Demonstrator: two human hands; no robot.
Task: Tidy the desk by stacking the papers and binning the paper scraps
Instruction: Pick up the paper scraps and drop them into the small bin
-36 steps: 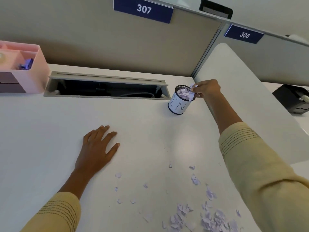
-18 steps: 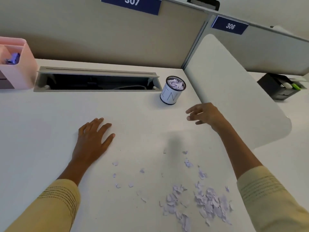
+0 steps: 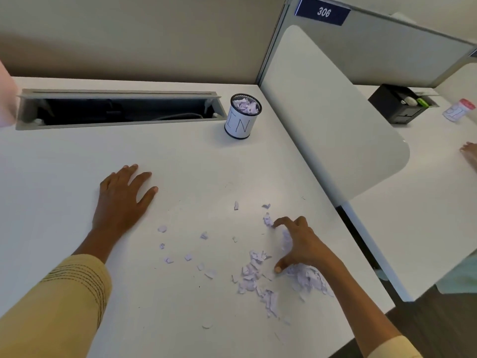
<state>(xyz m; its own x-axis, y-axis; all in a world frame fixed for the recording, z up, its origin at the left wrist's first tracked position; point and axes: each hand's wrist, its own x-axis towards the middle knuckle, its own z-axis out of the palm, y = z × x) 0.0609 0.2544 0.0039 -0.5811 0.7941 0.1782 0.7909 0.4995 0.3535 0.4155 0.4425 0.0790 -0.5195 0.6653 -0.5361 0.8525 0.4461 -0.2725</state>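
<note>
Now right hand (image 3: 302, 244) claws scraps (image 3: 253, 272).

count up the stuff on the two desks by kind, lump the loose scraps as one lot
Cups with writing: 2, the scrap bin and a red-topped cup
Black organizers: 1
Lots of paper scraps: 1
Hands on the near desk: 2, left hand, right hand
Total: 6

Right hand (image 3: 302, 246) back from bin (image 3: 242, 117), now down on scraps (image 3: 258, 275).
</note>
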